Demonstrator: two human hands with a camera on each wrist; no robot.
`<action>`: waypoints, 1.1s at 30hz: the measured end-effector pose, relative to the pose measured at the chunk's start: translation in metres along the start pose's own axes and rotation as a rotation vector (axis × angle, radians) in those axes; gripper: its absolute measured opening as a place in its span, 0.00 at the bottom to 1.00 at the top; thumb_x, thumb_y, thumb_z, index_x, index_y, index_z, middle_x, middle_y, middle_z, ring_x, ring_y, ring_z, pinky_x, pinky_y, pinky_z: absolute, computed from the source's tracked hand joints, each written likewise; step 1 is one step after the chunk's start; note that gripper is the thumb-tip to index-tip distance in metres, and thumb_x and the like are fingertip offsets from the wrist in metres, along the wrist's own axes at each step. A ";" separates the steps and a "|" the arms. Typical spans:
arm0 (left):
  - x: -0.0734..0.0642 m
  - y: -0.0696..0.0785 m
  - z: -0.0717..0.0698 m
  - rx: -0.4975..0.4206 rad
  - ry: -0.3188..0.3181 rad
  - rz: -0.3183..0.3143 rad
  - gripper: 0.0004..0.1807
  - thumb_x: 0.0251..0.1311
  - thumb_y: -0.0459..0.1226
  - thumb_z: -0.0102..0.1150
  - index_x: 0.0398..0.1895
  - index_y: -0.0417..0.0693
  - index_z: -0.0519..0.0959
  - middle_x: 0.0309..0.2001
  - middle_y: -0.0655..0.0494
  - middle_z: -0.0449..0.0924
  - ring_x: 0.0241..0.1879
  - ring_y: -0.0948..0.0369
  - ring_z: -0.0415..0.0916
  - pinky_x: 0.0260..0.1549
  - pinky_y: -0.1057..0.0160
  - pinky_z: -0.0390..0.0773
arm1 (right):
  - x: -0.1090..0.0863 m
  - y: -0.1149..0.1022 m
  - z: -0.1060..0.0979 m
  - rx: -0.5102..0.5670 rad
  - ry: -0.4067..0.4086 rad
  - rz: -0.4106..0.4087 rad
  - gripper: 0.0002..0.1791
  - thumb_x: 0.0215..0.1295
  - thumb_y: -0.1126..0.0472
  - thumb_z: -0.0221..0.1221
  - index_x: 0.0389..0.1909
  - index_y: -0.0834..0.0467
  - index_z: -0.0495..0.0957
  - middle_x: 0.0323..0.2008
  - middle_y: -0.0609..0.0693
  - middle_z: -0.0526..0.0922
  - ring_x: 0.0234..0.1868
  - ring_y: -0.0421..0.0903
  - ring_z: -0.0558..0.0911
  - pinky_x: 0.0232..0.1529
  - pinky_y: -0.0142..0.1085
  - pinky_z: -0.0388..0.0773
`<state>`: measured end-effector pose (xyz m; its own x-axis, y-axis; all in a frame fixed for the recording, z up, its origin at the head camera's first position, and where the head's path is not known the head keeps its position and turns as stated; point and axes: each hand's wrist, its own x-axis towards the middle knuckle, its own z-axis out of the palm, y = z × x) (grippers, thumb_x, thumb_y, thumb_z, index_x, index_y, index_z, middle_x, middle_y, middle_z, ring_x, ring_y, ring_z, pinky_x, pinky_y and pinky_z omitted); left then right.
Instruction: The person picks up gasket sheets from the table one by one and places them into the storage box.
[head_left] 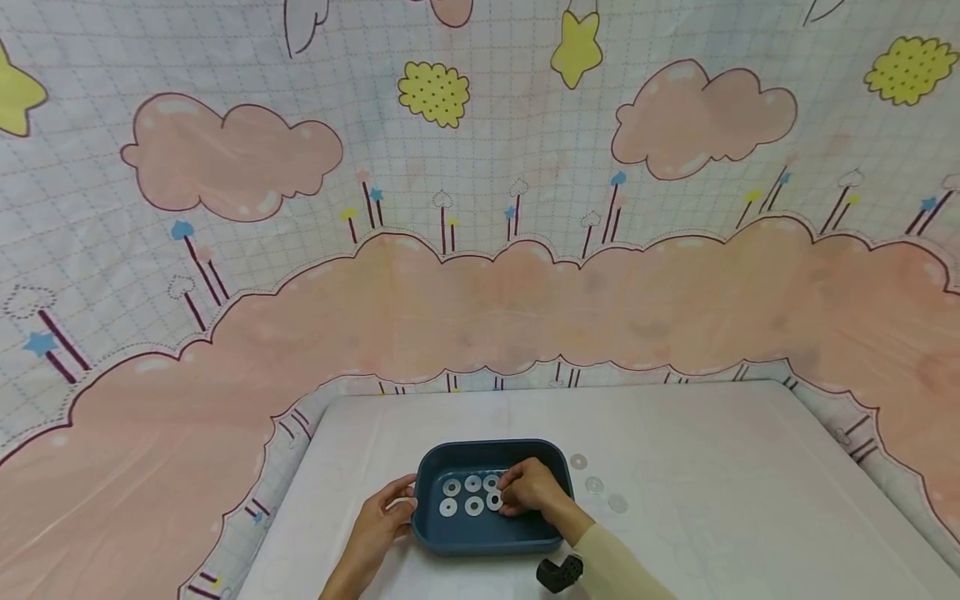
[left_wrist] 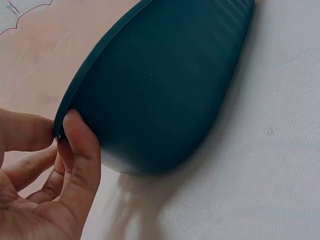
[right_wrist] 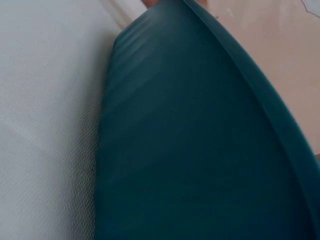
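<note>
A dark teal-blue rectangular tray (head_left: 491,546) sits on the white-covered table. My left hand (head_left: 378,525) holds its left end, thumb and fingers pinching the rim; in the left wrist view the fingers (left_wrist: 82,150) press the tray's outer wall (left_wrist: 155,95) just under the lip. Inside the tray, several flat silvery-white washers (head_left: 474,506) with centre holes lie in two rows. My right hand (head_left: 534,487) reaches in over the right wall and pinches a washer (head_left: 494,500) at the right of the nearer row. The right wrist view is mostly the tray's outside wall (right_wrist: 190,120).
Three pale discs (head_left: 594,485) lie on the table just right of the tray, in a slanting line. A black strapped device (head_left: 560,574) is at the right wrist, by the cream sleeve (head_left: 618,567). A patterned cloth (head_left: 480,308) hangs behind the table.
</note>
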<state>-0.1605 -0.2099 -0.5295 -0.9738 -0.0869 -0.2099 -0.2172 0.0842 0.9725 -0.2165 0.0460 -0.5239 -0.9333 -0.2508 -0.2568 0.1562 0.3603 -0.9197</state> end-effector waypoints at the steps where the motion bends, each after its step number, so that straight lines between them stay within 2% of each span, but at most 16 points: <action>1: 0.000 0.000 0.000 -0.003 0.000 0.002 0.25 0.64 0.30 0.54 0.66 0.37 0.70 0.47 0.49 0.70 0.35 0.60 0.75 0.31 0.63 0.80 | 0.000 0.000 0.000 -0.003 0.001 0.003 0.06 0.56 0.76 0.59 0.33 0.68 0.82 0.24 0.54 0.81 0.20 0.41 0.83 0.26 0.32 0.82; 10: 0.000 -0.001 0.000 -0.017 0.001 0.000 0.26 0.63 0.29 0.54 0.66 0.37 0.70 0.47 0.49 0.71 0.36 0.60 0.75 0.31 0.63 0.79 | -0.001 0.000 0.002 -0.024 0.015 0.019 0.05 0.56 0.76 0.60 0.32 0.67 0.82 0.24 0.54 0.82 0.20 0.40 0.83 0.25 0.32 0.82; 22: 0.000 -0.002 0.000 -0.025 0.010 -0.007 0.25 0.64 0.29 0.54 0.66 0.37 0.69 0.47 0.49 0.70 0.37 0.60 0.75 0.30 0.63 0.79 | -0.009 -0.007 -0.004 -0.065 0.053 -0.011 0.05 0.58 0.72 0.61 0.35 0.65 0.83 0.27 0.53 0.83 0.20 0.42 0.84 0.24 0.33 0.82; 28: -0.001 -0.001 0.000 -0.028 0.006 -0.002 0.26 0.64 0.29 0.54 0.66 0.37 0.69 0.47 0.49 0.70 0.36 0.60 0.75 0.30 0.63 0.79 | -0.013 -0.013 -0.011 -0.006 0.043 -0.036 0.10 0.61 0.67 0.61 0.42 0.66 0.82 0.28 0.55 0.85 0.23 0.43 0.85 0.25 0.34 0.83; 33: 0.001 -0.001 -0.001 -0.022 0.005 -0.007 0.26 0.64 0.29 0.53 0.66 0.37 0.69 0.47 0.49 0.70 0.35 0.59 0.74 0.31 0.62 0.79 | -0.019 -0.018 -0.017 0.072 0.020 -0.074 0.13 0.63 0.65 0.61 0.45 0.67 0.80 0.34 0.59 0.86 0.27 0.46 0.87 0.28 0.37 0.84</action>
<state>-0.1609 -0.2108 -0.5310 -0.9720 -0.0922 -0.2161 -0.2222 0.0622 0.9730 -0.2070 0.0601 -0.4975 -0.9494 -0.2560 -0.1820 0.1086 0.2761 -0.9550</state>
